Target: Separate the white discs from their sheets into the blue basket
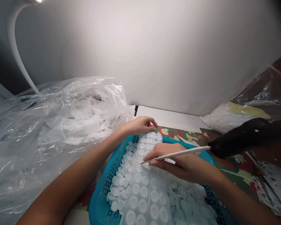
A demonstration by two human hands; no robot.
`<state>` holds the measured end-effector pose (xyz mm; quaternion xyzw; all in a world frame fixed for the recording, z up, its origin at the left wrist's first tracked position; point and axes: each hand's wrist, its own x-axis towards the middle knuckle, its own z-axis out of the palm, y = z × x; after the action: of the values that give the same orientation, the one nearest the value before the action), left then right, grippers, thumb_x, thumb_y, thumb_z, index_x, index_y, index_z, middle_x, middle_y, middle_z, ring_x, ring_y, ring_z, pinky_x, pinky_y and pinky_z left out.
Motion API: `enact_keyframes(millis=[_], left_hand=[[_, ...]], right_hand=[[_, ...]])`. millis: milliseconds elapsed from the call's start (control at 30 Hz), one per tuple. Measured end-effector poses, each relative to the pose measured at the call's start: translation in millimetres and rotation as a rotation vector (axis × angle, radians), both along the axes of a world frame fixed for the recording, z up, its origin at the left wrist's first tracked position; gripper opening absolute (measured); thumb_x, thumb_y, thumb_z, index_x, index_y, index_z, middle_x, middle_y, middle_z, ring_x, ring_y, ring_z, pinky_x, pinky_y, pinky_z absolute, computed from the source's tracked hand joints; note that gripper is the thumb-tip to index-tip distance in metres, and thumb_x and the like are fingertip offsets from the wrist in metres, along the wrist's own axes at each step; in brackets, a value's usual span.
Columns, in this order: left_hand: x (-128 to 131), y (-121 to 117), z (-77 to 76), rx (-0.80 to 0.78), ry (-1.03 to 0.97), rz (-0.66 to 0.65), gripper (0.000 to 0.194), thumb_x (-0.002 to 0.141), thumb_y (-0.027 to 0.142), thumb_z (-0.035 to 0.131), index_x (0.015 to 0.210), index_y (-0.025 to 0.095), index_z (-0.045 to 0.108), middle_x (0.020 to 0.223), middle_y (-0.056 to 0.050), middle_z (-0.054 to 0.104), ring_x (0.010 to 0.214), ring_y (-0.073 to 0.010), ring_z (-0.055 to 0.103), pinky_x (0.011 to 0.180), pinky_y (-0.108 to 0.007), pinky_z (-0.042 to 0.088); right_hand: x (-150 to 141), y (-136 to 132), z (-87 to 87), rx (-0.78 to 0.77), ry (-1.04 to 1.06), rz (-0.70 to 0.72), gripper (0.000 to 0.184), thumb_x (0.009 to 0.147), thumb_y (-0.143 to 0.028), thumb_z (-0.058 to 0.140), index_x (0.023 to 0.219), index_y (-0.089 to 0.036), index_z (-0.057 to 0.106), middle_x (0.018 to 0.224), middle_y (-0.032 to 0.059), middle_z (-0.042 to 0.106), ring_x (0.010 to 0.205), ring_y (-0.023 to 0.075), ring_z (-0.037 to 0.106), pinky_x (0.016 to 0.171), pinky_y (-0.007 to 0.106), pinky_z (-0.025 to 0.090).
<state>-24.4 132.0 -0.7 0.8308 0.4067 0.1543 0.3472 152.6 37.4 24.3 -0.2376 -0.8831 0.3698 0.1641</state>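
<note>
A long translucent plastic strip with rows of round white caps [142, 206] lies lengthwise across a blue plastic basket [103, 184]. At the strip's far end rests my left hand [142, 123], its fingers loosely bent and thumb apart, with no held thing visible. My right hand [175, 161] is closed around a slim white stick-like tool [184, 152] with a thin pointed tip. That tip touches or hovers just above a cap midway along the strip; I cannot tell which. Loose white discs [121, 181] fill the basket beneath the strip.
To the left spreads a big clear plastic bag [84, 118] of white pieces, beside a white gooseneck lamp [16, 53]. A black object [243, 137] juts in from the right, near another filled bag [224, 118] and white perforated scraps [271, 184]. The table has a camouflage-patterned cover [170, 132].
</note>
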Motion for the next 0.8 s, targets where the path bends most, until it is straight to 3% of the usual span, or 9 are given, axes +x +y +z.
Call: enact_keyframes(millis=[167, 400, 667, 800], left_hand=[[0.9, -0.4, 2.2, -0.009, 0.005, 0.000, 0.026, 0.081, 0.027, 0.053, 0.103, 0.015, 0.063, 0.074, -0.001, 0.059, 0.065, -0.0112, 0.051, 0.057, -0.020, 0.036], [1.6, 0.6, 1.4, -0.026, -0.008, -0.001, 0.027, 0.081, 0.026, 0.054, 0.104, 0.014, 0.063, 0.068, 0.000, 0.055, 0.060, -0.0100, 0.047, 0.055, -0.020, 0.035], [1.1, 0.4, 0.5, -0.029, -0.020, 0.007, 0.025, 0.081, 0.024, 0.055, 0.103, 0.014, 0.063, 0.065, 0.002, 0.052, 0.056, -0.0087, 0.043, 0.052, -0.020, 0.033], [0.5, 0.6, 0.0, -0.026, -0.023, 0.002, 0.026, 0.081, 0.025, 0.055, 0.103, 0.015, 0.063, 0.066, 0.001, 0.053, 0.058, -0.0095, 0.044, 0.052, -0.020, 0.033]], right_hand=[[-1.8, -1.4, 1.1, 0.049, -0.091, 0.027, 0.022, 0.097, -0.026, 0.042, 0.107, -0.021, 0.061, 0.097, 0.0007, 0.060, 0.087, 0.0098, 0.055, 0.075, 0.022, 0.042], [-2.2, -4.1, -4.2, 0.291, -0.255, 0.020, 0.020, 0.095, -0.025, 0.043, 0.096, -0.021, 0.063, 0.085, 0.0007, 0.051, 0.070, 0.0104, 0.044, 0.058, 0.024, 0.034], [-3.4, -6.7, -6.1, 0.313, -0.314, 0.023, 0.013, 0.092, -0.022, 0.051, 0.089, -0.023, 0.064, 0.081, -0.0010, 0.053, 0.074, 0.0123, 0.043, 0.065, 0.027, 0.033], [-2.1, -5.9, -3.6, 0.266, -0.211, 0.001, 0.014, 0.093, -0.022, 0.050, 0.092, -0.023, 0.064, 0.084, -0.0004, 0.055, 0.076, 0.0122, 0.047, 0.069, 0.028, 0.036]])
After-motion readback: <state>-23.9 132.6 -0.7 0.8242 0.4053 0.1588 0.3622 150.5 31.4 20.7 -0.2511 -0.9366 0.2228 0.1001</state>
